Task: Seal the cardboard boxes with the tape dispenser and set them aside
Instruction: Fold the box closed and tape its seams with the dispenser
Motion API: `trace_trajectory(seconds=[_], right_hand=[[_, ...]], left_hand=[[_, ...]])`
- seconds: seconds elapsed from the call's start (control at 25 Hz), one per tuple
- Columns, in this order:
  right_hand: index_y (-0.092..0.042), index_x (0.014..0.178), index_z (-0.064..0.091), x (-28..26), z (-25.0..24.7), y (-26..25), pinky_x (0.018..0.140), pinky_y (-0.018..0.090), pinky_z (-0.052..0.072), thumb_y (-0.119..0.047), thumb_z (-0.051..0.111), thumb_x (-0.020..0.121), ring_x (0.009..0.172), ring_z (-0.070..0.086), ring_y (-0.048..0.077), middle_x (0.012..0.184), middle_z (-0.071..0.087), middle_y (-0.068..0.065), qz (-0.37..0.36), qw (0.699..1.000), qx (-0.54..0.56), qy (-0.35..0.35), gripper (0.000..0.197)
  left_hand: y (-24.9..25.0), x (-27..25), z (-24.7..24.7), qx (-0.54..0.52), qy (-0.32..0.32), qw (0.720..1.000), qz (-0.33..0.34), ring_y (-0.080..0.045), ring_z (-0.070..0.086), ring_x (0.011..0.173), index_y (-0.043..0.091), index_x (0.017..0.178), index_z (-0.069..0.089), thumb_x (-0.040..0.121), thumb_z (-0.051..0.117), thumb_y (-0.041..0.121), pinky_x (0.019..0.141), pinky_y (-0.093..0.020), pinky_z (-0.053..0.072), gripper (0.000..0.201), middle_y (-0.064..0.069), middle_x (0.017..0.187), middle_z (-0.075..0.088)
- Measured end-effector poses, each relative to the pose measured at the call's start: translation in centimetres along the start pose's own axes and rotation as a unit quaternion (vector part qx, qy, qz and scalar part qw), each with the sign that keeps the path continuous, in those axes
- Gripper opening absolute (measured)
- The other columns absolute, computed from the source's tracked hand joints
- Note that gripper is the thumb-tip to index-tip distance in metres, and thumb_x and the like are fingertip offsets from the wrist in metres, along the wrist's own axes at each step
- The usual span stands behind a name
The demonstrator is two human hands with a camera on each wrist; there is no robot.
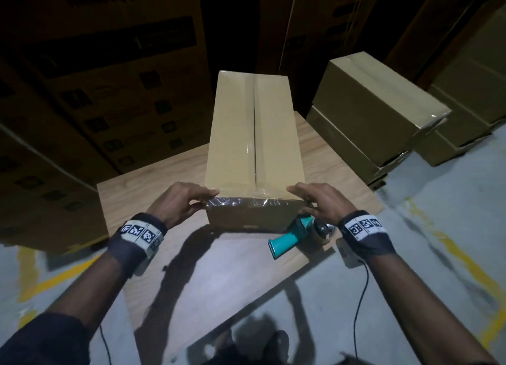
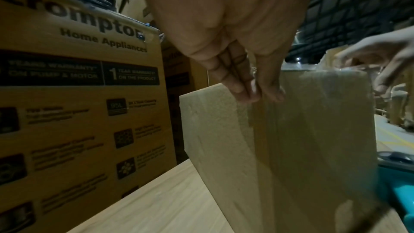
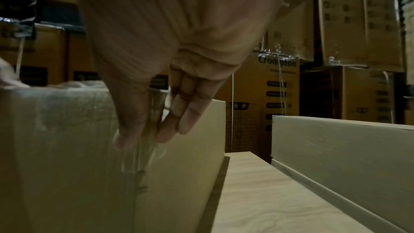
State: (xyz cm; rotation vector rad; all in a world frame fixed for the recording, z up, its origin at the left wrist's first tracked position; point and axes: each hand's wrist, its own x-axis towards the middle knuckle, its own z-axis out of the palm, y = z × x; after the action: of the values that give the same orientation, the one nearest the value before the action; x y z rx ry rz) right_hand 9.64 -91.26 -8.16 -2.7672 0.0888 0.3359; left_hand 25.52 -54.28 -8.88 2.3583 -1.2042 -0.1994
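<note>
Taped box [image 1: 254, 145] sits on tabletop [image 1: 153, 178], tape dispenser [image 1: 294, 234] beside its near right corner. Left hand [image 1: 182, 200] and right hand [image 1: 319, 201] flat on near corners, fingers straight, gripping nothing. Risks: palms slip on glossy tape when lifting; box swings into dispenser, knocking it off edge.

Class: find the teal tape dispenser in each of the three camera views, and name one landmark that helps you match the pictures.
Head: tape dispenser lies on the wooden table, lower centre-right, near the right hand.
Left wrist: only a teal sliver at the right edge, behind the box.
Right wrist: not in it.
Shared landmark: the taped cardboard box, seen in all three.
</note>
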Motion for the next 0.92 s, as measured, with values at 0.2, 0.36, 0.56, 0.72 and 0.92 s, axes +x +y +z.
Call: trace_trajectory(seconds=[0.2, 0.36, 0.56, 0.72, 0.92], right_hand=[[-0.030, 0.119, 0.051, 1.2, 1.5, -0.3, 0.080, 0.039, 0.060, -0.040, 0.083, 0.079, 0.092, 0.065, 0.014, 0.115, 0.072, -0.001, -0.015, 0.997, 0.013, 0.081, 0.052], [-0.031, 0.134, 0.051, 0.3, 2.5, -0.6, 0.070, 0.034, 0.060, -0.073, 0.053, 0.083, 0.090, 0.062, 0.016, 0.112, 0.066, 0.001, 0.002, 0.987, -0.080, 0.138, 0.067], [-0.027, 0.139, 0.061, -0.4, 2.9, -5.5, 0.067, 0.028, 0.049, -0.063, 0.070, 0.085, 0.091, 0.050, 0.016, 0.111, 0.056, 0.005, -0.064, 0.944, -0.084, 0.312, 0.065], [-0.023, 0.114, 0.077, 3.1, 3.8, -8.6, 0.072, 0.035, 0.056, -0.032, 0.070, 0.095, 0.083, 0.060, 0.013, 0.094, 0.070, -0.002, -0.068, 0.966, 0.071, 0.238, 0.022], [-0.023, 0.106, 0.080, 4.6, 2.3, -8.1, 0.067, 0.030, 0.051, -0.037, 0.075, 0.091, 0.076, 0.060, 0.015, 0.088, 0.068, -0.003, -0.098, 0.979, 0.017, 0.180, 0.021]], left_hand=[[-0.8, 1.6, 1.5, -0.066, 0.040, 0.997, -0.014, -0.014, 0.072, 0.084, 0.013, 0.085, 0.067, 0.080, 0.086, 0.022, 0.072, -0.042, 0.062, 0.021, -0.004, 0.091, 0.077], [0.0, 1.3, 2.3, 0.039, 0.126, 0.991, 0.022, -0.021, 0.059, 0.068, 0.013, 0.086, 0.070, 0.078, 0.087, 0.033, 0.061, -0.039, 0.053, 0.027, -0.004, 0.078, 0.067], [3.5, 1.2, 3.4, 0.100, 0.074, 0.988, 0.095, -0.024, 0.058, 0.095, 0.024, 0.127, 0.068, 0.096, 0.061, 0.050, 0.076, -0.036, 0.050, 0.041, -0.010, 0.113, 0.063], [6.7, 4.4, 4.0, 0.019, 0.014, 1.000, 0.014, -0.024, 0.060, 0.094, 0.018, 0.119, 0.075, 0.094, 0.070, 0.026, 0.080, -0.033, 0.053, 0.027, -0.009, 0.107, 0.065], [7.5, 7.3, 2.2, 0.089, -0.083, 0.992, 0.034, -0.019, 0.060, 0.092, 0.013, 0.110, 0.077, 0.097, 0.068, 0.022, 0.083, -0.034, 0.053, 0.018, -0.003, 0.100, 0.066]])
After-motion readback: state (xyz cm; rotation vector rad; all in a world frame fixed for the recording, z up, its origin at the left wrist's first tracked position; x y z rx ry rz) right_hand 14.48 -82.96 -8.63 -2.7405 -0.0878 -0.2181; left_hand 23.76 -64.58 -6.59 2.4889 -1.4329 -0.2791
